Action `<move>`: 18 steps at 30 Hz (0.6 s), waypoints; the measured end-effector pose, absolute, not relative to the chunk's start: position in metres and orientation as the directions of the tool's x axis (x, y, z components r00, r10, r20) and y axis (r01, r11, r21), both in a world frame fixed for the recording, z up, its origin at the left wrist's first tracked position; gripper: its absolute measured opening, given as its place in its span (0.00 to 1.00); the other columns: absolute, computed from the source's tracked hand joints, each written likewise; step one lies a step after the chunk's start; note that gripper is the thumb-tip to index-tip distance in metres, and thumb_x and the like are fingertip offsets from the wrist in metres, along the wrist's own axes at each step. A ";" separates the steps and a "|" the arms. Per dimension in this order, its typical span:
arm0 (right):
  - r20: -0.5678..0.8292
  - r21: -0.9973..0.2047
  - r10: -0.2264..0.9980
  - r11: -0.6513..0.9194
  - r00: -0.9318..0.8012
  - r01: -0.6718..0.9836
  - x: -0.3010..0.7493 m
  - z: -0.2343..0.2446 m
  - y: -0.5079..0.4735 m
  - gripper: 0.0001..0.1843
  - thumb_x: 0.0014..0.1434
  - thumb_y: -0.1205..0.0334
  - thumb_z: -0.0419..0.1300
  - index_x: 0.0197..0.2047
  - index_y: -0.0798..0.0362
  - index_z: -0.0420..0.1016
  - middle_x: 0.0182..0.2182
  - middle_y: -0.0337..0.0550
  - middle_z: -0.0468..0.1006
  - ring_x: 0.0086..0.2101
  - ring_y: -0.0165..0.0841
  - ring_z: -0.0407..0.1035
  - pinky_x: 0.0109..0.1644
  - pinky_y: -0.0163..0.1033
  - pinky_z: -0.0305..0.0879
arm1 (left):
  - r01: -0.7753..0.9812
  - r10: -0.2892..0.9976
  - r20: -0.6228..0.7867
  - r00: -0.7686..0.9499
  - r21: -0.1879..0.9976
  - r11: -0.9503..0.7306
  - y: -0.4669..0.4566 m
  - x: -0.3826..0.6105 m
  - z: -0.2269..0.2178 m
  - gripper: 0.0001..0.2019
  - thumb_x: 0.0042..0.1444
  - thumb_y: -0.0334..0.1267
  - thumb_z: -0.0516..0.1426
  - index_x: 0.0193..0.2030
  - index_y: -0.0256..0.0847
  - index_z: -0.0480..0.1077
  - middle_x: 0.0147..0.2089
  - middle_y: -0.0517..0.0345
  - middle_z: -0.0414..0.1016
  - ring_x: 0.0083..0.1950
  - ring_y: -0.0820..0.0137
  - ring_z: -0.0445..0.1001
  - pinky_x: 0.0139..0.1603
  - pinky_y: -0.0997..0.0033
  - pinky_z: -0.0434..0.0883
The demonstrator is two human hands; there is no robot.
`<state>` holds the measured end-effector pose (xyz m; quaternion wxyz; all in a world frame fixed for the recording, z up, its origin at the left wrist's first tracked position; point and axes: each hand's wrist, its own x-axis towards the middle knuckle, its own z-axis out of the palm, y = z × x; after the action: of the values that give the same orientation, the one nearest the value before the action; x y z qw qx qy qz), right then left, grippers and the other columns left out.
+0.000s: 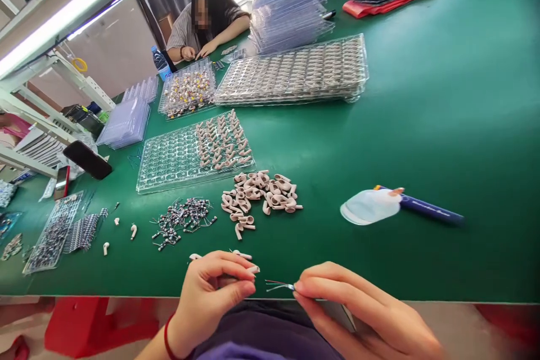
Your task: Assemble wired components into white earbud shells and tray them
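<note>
At the table's near edge, my left hand [206, 292] is closed on a pale earbud shell [254, 269], whose tip pokes out past the fingers. My right hand [350, 301] pinches a small wired component [290, 287]. Its thin wires point left toward the shell, with a gap between them. Just beyond my left hand lie two more pale pieces, partly hidden by it. Farther out are a heap of pinkish-beige earbud shells [248, 197] and a pile of small wired components [185, 216].
A clear tray [169, 157] partly filled with shells lies beyond the heaps. Behind it are stacked filled trays [295, 73] and a tray of small parts [189, 90]. A translucent pouch [369, 207] and a blue tube [434, 209] lie right. A person [211, 17] sits opposite.
</note>
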<state>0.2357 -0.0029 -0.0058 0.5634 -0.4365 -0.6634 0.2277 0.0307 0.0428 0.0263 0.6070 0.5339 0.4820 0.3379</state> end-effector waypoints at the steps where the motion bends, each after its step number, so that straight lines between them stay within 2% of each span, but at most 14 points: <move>1: 0.550 -0.793 0.835 0.521 0.004 0.316 0.233 -0.005 -0.002 0.12 0.58 0.75 0.58 0.41 0.49 0.71 0.31 0.39 0.76 0.28 0.27 0.73 0.33 0.27 0.73 | 0.049 0.929 -0.245 0.277 0.969 0.241 0.038 0.029 0.023 0.06 0.43 0.34 0.70 0.28 0.38 0.80 0.37 0.49 0.80 0.38 0.66 0.78 0.39 0.71 0.77; 5: 0.534 -0.803 0.846 0.512 -0.014 0.304 0.226 -0.002 0.000 0.11 0.58 0.75 0.58 0.39 0.49 0.71 0.30 0.39 0.77 0.27 0.27 0.74 0.32 0.26 0.73 | -0.134 0.919 -0.327 0.218 0.923 0.360 0.029 0.025 0.015 0.13 0.35 0.30 0.73 0.30 0.38 0.78 0.30 0.57 0.78 0.31 0.73 0.75 0.33 0.76 0.74; 8: 0.522 -0.812 0.853 0.497 0.001 0.308 0.224 -0.001 0.001 0.10 0.58 0.74 0.58 0.38 0.49 0.72 0.29 0.39 0.77 0.26 0.27 0.74 0.31 0.26 0.72 | -0.167 0.903 -0.361 0.234 0.900 0.403 0.028 0.025 0.012 0.16 0.32 0.28 0.74 0.30 0.37 0.77 0.28 0.58 0.78 0.30 0.74 0.74 0.32 0.77 0.73; 18: 0.541 -0.780 0.840 0.518 -0.037 0.351 0.222 -0.007 -0.006 0.15 0.57 0.79 0.58 0.42 0.49 0.71 0.31 0.41 0.76 0.29 0.29 0.73 0.33 0.31 0.73 | -0.190 0.885 -0.359 0.298 0.886 0.423 0.023 0.024 0.011 0.13 0.37 0.29 0.73 0.31 0.36 0.78 0.29 0.58 0.78 0.30 0.76 0.74 0.33 0.79 0.73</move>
<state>0.2223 -0.0061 -0.0071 0.5403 -0.4356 -0.6834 0.2265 0.0242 0.0229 0.0108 0.7097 0.3809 0.4560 0.3785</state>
